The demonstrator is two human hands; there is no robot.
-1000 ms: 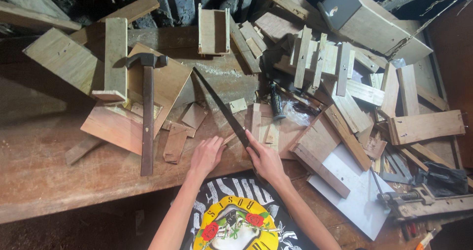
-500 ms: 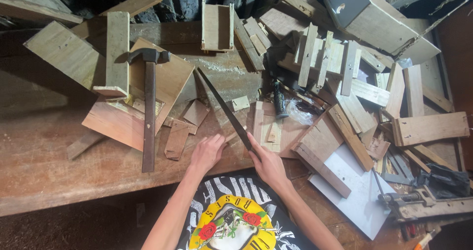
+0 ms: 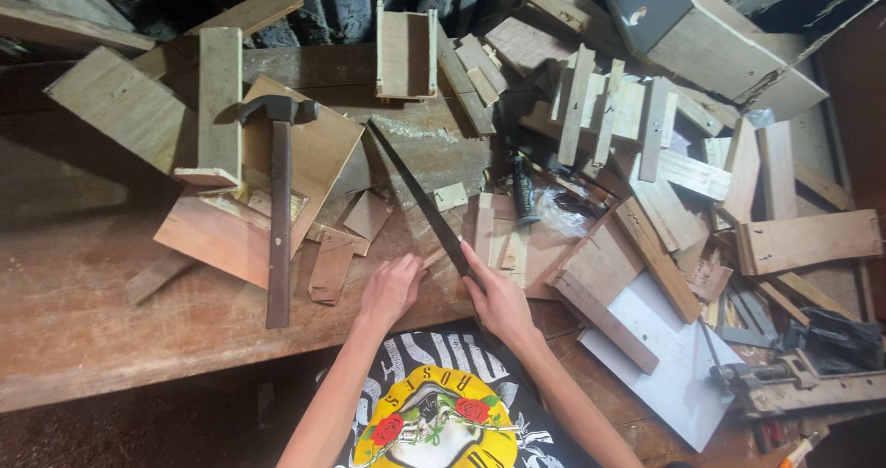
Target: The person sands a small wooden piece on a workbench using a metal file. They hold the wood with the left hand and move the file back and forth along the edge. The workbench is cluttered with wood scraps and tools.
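Observation:
My right hand (image 3: 496,299) grips the near end of a long dark saw blade (image 3: 417,195) that slants away up and to the left over the wooden bench (image 3: 92,330). My left hand (image 3: 391,288) lies just left of it, fingers pressed down on a small piece of wood at the blade's near end; that piece is mostly hidden under the hands. A hammer (image 3: 279,210) with a long wooden handle lies to the left on flat boards.
Offcuts and slats (image 3: 628,126) pile across the right and back. A small open wooden box (image 3: 405,53) stands at the back, a grey box (image 3: 701,25) at the top right, a white board (image 3: 674,366) and metal tools (image 3: 794,385) at the right.
The view has shifted slightly. Both hands stay at the blade's near end; the right hand has edged a little toward the left hand.

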